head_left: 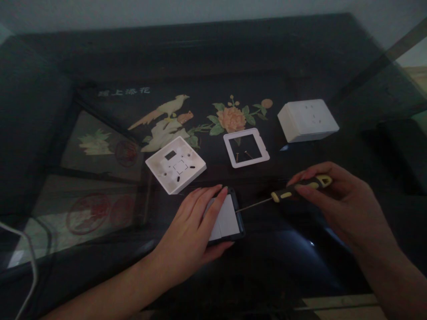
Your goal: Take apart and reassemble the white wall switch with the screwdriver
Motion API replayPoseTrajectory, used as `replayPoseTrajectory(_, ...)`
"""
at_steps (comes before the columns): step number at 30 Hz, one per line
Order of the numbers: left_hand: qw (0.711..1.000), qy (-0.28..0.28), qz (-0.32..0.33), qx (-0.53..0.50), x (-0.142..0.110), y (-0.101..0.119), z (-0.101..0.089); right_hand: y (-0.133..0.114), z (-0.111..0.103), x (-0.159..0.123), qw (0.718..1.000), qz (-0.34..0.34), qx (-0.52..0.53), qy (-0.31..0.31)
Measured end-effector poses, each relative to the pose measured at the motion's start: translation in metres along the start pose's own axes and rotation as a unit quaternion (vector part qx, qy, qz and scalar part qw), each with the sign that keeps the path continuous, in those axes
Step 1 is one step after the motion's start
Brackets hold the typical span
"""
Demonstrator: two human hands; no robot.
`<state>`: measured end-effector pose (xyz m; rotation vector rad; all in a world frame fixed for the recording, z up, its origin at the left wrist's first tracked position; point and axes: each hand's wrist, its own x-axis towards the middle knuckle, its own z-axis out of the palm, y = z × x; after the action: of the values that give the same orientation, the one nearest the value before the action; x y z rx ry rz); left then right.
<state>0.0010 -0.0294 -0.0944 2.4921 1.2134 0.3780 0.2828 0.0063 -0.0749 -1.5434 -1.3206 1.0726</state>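
Observation:
My left hand (196, 220) is closed over a wall switch (230, 218) with white rockers and a dark frame, holding it by its upper and lower edges on the glossy table. In my right hand (340, 200) is a screwdriver (296, 187) with a black and yellow handle. Its thin shaft points left, and the tip meets the right side of the switch at the seam beside the white rocker. Beyond my left hand lies an open white back box (176, 164). A white cover frame (247, 164) rests to its right, with two screws (237, 157) inside its opening.
A white socket (308, 119) on a box stands at the back right. A white cable (33, 258) curves along the left edge. The dark table (187, 58) carries a bird and flower picture. A black object (400, 151) lies at the far right.

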Motion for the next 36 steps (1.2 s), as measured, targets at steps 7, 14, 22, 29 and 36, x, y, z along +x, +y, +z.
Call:
replayPoseTrajectory(7,0.999,-0.030,-0.022,-0.029,0.003,0.001,-0.005,0.011,-0.027,0.005,0.948,-0.157,-0.231,-0.150)
replayPoseTrajectory(14,0.998,-0.022,-0.022,-0.055,0.004,0.000,-0.003,0.027,-0.027,0.006,0.904,-0.240,-0.285,-0.211)
replayPoseTrajectory(22,0.997,0.006,-0.018,-0.072,0.002,-0.002,0.004,0.028,-0.012,-0.002,0.892,-0.285,-0.307,-0.169)
replayPoseTrajectory(29,0.996,0.013,-0.010,-0.086,0.002,-0.002,0.002,0.023,-0.014,0.001,0.889,-0.300,-0.303,-0.166)
replayPoseTrajectory(36,0.998,0.010,0.005,-0.067,0.001,0.002,0.001,0.030,-0.031,0.004,0.898,-0.271,-0.322,-0.129)
